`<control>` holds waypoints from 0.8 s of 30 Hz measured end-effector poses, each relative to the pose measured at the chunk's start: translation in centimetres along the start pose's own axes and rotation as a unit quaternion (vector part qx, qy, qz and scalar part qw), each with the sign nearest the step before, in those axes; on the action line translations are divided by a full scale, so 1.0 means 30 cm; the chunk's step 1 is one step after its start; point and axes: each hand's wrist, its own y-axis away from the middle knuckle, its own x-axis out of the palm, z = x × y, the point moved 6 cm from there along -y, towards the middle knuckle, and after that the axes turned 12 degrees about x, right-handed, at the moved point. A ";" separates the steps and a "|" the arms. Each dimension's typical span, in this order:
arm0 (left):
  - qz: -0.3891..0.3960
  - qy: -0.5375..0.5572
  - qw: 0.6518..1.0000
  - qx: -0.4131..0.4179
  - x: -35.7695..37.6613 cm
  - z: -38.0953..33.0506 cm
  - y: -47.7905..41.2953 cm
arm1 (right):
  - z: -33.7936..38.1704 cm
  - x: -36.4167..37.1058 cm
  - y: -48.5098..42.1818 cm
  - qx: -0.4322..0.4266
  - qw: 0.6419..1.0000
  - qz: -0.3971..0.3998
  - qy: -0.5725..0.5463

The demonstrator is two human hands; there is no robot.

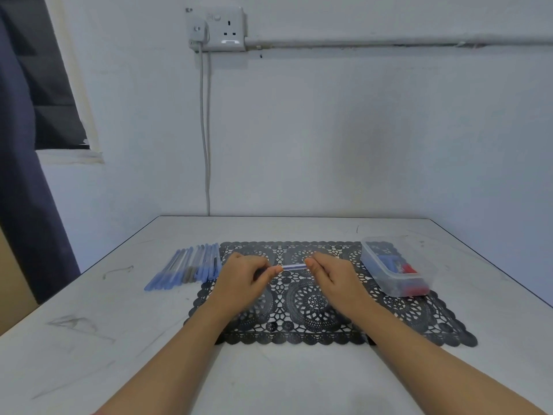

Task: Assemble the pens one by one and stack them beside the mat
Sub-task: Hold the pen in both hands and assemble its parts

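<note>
Fingers (269,270) pinch pen (294,267) at both ends.

L hand (244,280), R hand (332,278) both bare; forearms (185,348) bare to frame edge.

Pen (294,267) between fingers (313,263) over mat (314,305)

Forearms extended, left hand (243,278) and right hand (330,275) both pinching.
</note>
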 end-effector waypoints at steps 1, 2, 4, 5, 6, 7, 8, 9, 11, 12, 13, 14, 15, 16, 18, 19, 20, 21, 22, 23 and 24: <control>-0.013 -0.024 0.999 0.026 -0.009 -0.004 -0.002 | -0.004 0.005 -0.001 0.037 0.999 0.007 -0.032; -0.033 -0.056 0.996 0.058 -0.022 -0.011 -0.005 | -0.010 0.013 -0.002 0.077 0.995 0.019 -0.062; -0.076 -0.119 0.983 0.114 -0.052 -0.028 -0.006 | -0.022 0.039 0.000 0.146 0.981 0.057 -0.114; -0.092 -0.142 0.976 0.140 -0.059 -0.037 -0.005 | -0.028 0.048 0.004 0.170 0.973 0.075 -0.136; -0.106 -0.160 0.968 0.163 -0.068 -0.043 -0.005 | -0.030 0.057 0.004 0.189 0.965 0.091 -0.157; -0.116 -0.171 0.961 0.182 -0.068 -0.050 -0.004 | -0.036 0.061 0.007 0.207 0.956 0.103 -0.182; -0.123 -0.180 0.956 0.195 -0.074 -0.054 -0.003 | -0.037 0.067 0.008 0.222 0.946 0.113 -0.206; -0.127 -0.184 0.954 0.201 -0.074 -0.055 -0.003 | -0.038 0.070 0.012 0.231 0.940 0.118 -0.220; -0.121 -0.186 0.954 0.200 -0.075 -0.045 -0.006 | -0.029 0.069 0.017 0.218 0.949 0.101 -0.205; -0.109 -0.185 0.957 0.193 -0.074 -0.034 -0.009 | -0.022 0.066 0.018 0.194 0.962 0.087 -0.174; -0.097 -0.186 0.961 0.180 -0.073 -0.019 -0.012 | -0.010 0.065 0.020 0.158 0.976 0.076 -0.127; -0.088 -0.187 0.966 0.157 -0.074 0.001 -0.014 | 0.005 0.069 0.025 0.119 0.988 0.076 -0.065; -0.085 -0.186 0.971 0.123 -0.079 0.028 -0.013 | 0.014 0.082 0.029 0.087 0.992 0.092 0.002; -0.089 -0.180 0.976 0.079 -0.089 0.056 -0.010 | 0.012 0.101 0.035 0.067 0.989 0.115 0.068; -0.116 -0.159 0.980 -0.019 -0.119 0.117 0.004 | -0.006 0.134 0.048 0.051 0.972 0.160 0.162; -0.131 -0.149 0.978 -0.064 -0.139 0.147 0.012 | -0.015 0.149 0.054 0.048 0.964 0.181 0.189; -0.141 -0.144 0.973 -0.108 -0.164 0.175 0.022 | -0.020 0.164 0.063 0.043 0.956 0.202 0.208; -0.148 -0.143 0.967 -0.154 -0.195 0.208 0.038 | -0.023 0.181 0.070 0.039 0.948 0.220 0.227; -0.154 -0.139 0.958 -0.200 -0.226 0.247 0.055 | -0.029 0.191 0.076 0.037 0.940 0.235 0.244; -0.166 -0.132 0.946 -0.247 -0.257 0.287 0.079 | -0.035 0.196 0.081 0.036 0.933 0.246 0.259; -0.181 -0.126 0.930 -0.295 -0.295 0.328 0.118 | -0.038 0.205 0.081 0.033 0.928 0.256 0.269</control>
